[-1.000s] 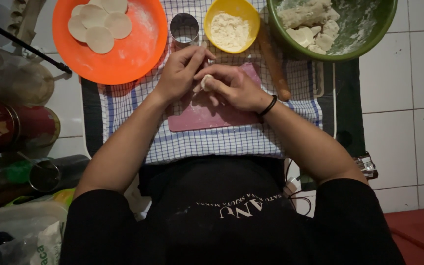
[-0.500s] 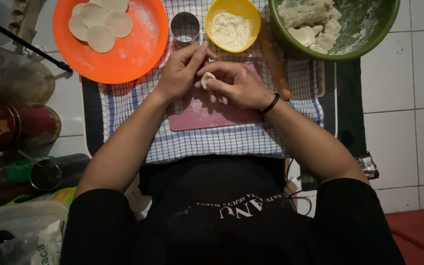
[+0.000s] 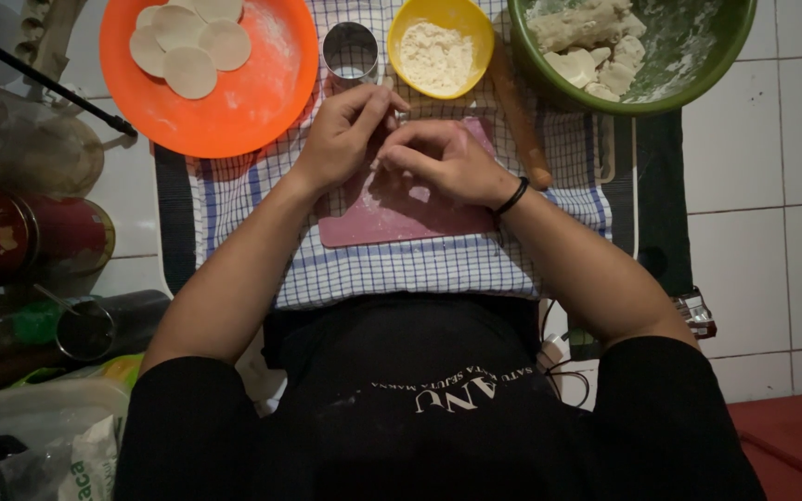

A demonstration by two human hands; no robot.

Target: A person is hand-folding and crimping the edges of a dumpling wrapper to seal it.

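While a pale plastic bag (image 3: 76, 455) lies at bottom left, the orange round plate (image 3: 262, 93) holds flat dough discs (image 3: 189, 42), the yellow bowl (image 3: 443, 46) flour, the green bowl (image 3: 689, 65) dough lumps, and left hand (image 3: 345, 139) and right hand (image 3: 443, 162) pinch something hidden over the pink board (image 3: 392, 209).

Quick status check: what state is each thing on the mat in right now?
Left hand: fingers curled, meeting the other hand over the board.
Right hand: curled; whatever it pinches is hidden.
Pink cutting board: flat, floury.
Orange round plate: holds flat dough discs.
Yellow bowl: filled with flour.
Green bowl: holds dough lumps.
Metal ring cutter: upright, empty.
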